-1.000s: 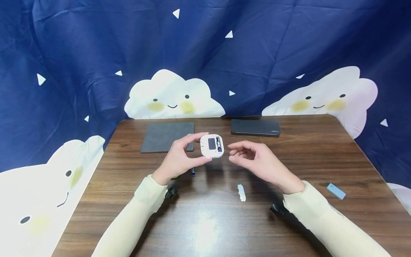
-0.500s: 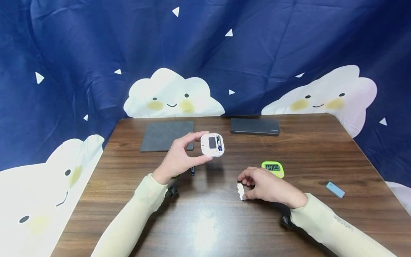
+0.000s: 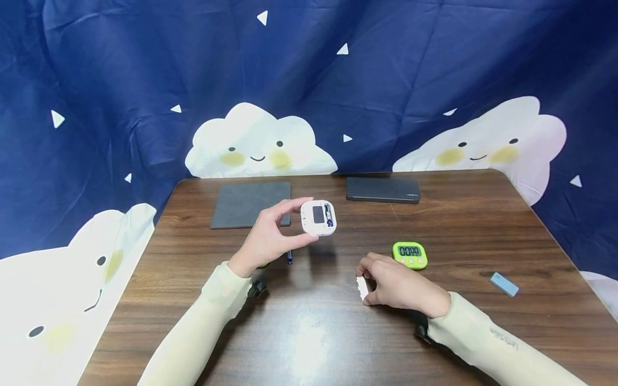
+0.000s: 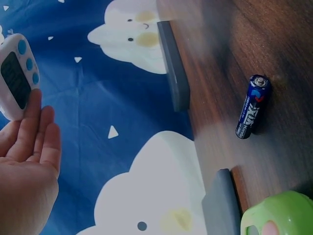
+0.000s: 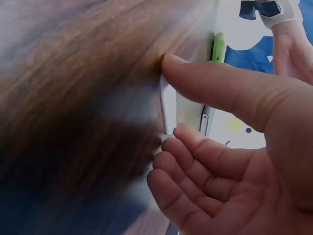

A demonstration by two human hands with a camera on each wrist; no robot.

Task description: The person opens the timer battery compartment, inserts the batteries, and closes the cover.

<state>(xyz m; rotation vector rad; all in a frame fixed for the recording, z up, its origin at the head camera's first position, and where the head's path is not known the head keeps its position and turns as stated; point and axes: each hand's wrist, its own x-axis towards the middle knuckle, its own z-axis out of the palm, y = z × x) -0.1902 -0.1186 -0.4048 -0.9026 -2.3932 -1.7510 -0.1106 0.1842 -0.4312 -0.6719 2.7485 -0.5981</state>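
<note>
My left hand (image 3: 270, 233) holds a white digital timer (image 3: 311, 227) above the table by its edges, thumb below and fingers above. Its back faces the head camera, with a blue battery in the uncovered slot. In the left wrist view, the same timer (image 4: 13, 105) shows a dark screen and blue buttons. My right hand (image 3: 398, 281) is down at the table, thumb and fingertips at the two ends of a small white battery cover (image 3: 362, 288). The cover (image 5: 169, 105) appears edge-on between thumb and fingers in the right wrist view.
A green timer (image 3: 410, 256) lies just beyond my right hand. Another loose battery (image 4: 252, 107) and a green object (image 4: 279, 213) are near my left wrist. A dark flat board (image 3: 251, 203) and a black case (image 3: 383, 190) lie at the back, a blue block (image 3: 504, 284) at right.
My right hand has come down from beside the white timer to the battery cover on the table and closed its fingertips on it, uncovering the green timer. The left hand stays put.
</note>
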